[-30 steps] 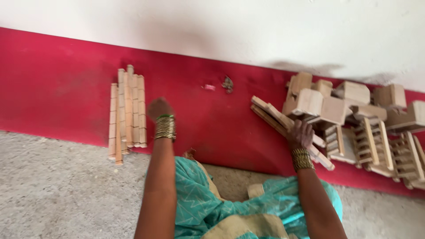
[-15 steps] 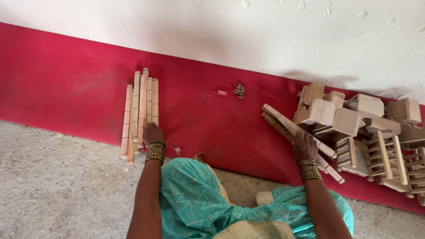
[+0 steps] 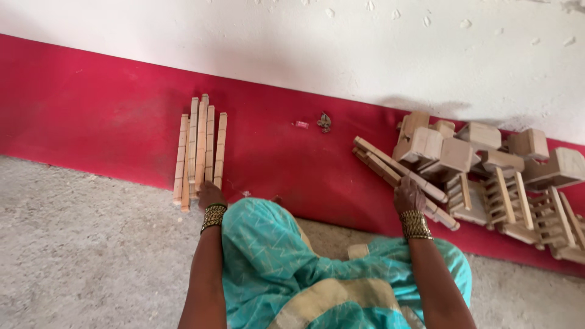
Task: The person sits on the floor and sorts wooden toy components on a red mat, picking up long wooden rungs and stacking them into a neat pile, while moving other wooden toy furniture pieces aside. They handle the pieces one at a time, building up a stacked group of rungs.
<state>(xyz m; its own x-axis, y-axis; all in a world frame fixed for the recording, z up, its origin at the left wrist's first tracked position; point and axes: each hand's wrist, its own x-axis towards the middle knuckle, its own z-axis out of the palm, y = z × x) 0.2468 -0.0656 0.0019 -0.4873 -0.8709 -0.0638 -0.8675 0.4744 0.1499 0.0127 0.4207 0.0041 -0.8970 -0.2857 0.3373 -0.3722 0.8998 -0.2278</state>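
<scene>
the left hand (image 3: 209, 194) rests, fingers curled, on the near ends of a row of long pale notched wooden strips (image 3: 200, 146) lying side by side on the smooth red floor band (image 3: 91, 116). the right hand (image 3: 407, 195) closes around a slanted bundle of similar wooden slats (image 3: 390, 170), just left of a jumbled pile of blocky, ladder-like wooden frames (image 3: 499, 176). near, rough grey concrete (image 3: 79, 256).

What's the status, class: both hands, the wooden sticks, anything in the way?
Left hand at near end of laid-out sticks. Right hand on slanted stick bundle. Wooden frames pile crowds right side.
</scene>
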